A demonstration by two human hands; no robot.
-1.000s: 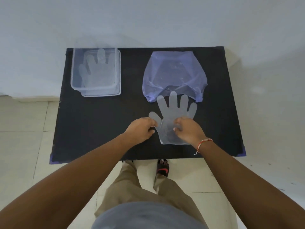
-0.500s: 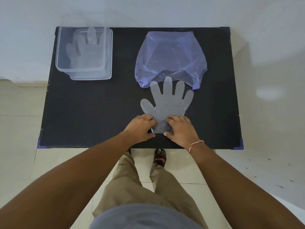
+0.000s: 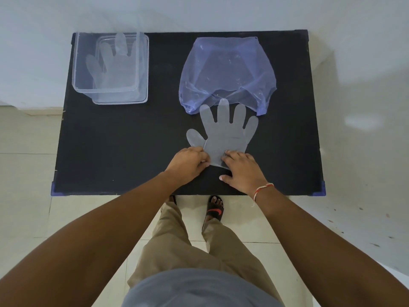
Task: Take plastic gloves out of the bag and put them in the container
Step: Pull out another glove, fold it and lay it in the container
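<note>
Translucent plastic glove (image 3: 223, 131) flat on black table (image 3: 124, 140), fingertips overlapping mouth of purple bag (image 3: 228, 72).
Cuff pinched by left hand (image 3: 188, 163), pressed under flat right hand (image 3: 242, 168); flimsy, slippery film, best gripped at cuff; container (image 3: 141, 63) far left.

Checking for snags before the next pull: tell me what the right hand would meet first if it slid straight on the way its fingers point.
The right hand points up the table and slightly left. Its fingers already lie on the clear plastic glove; beyond the glove's fingertips comes the open mouth of the purple bag, probably next.
</note>
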